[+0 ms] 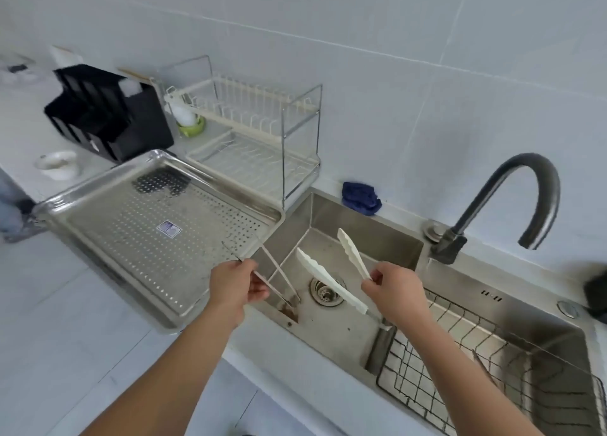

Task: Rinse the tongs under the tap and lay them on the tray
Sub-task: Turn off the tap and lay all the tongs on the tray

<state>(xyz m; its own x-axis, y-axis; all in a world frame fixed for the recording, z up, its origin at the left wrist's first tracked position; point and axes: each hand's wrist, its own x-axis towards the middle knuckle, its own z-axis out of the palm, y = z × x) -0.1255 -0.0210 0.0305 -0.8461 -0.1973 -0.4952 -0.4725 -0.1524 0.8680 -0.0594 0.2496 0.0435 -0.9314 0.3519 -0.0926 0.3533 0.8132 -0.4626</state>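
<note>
My left hand [237,283] grips thin steel tongs [279,276] over the sink's left edge, their joined end pointing down into the basin. My right hand [395,287] holds white-tipped tongs [328,279] spread apart above the drain [326,291]; one white arm [353,253] is pinched in my fingers and points up toward the back. A perforated steel tray [138,235] lies on the counter left of the sink. The dark curved tap [512,202] stands at the sink's back right, and no water shows at its spout.
A wire basket [486,379] fills the sink's [348,218] right part. A two-tier dish rack [253,136] stands behind the tray, a black holder [108,113] and a white bowl [57,164] further left. A blue cloth [360,198] lies on the back ledge.
</note>
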